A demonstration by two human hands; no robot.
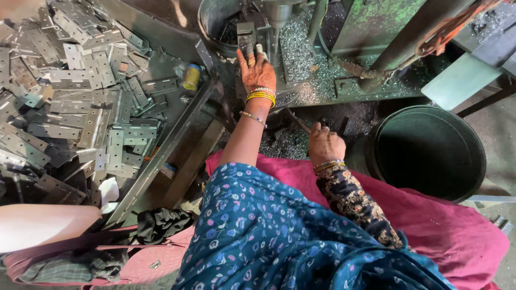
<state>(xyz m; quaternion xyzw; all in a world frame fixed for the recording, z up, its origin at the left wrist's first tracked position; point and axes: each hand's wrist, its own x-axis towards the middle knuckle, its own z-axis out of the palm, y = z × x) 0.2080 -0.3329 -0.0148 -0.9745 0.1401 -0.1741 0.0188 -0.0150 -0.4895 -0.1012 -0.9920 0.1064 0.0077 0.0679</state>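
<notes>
My left hand (257, 70) reaches forward to the drill press table and presses on a small metal hinge plate (246, 38) that lies beside the drill spindle (278, 15). Bangles ring that wrist. My right hand (324, 144) is closed around a thin metal lever handle (297, 121) low in front of the machine. Metal shavings (301, 53) cover the machine bed around the spindle.
A large heap of grey hinge plates (75, 96) fills a tray at the left, with a small yellow-and-blue can (191, 77) on it. A dark round bucket (428, 150) stands at the right, another metal bucket (215, 21) behind the spindle. Pink cloth (441, 225) covers my lap.
</notes>
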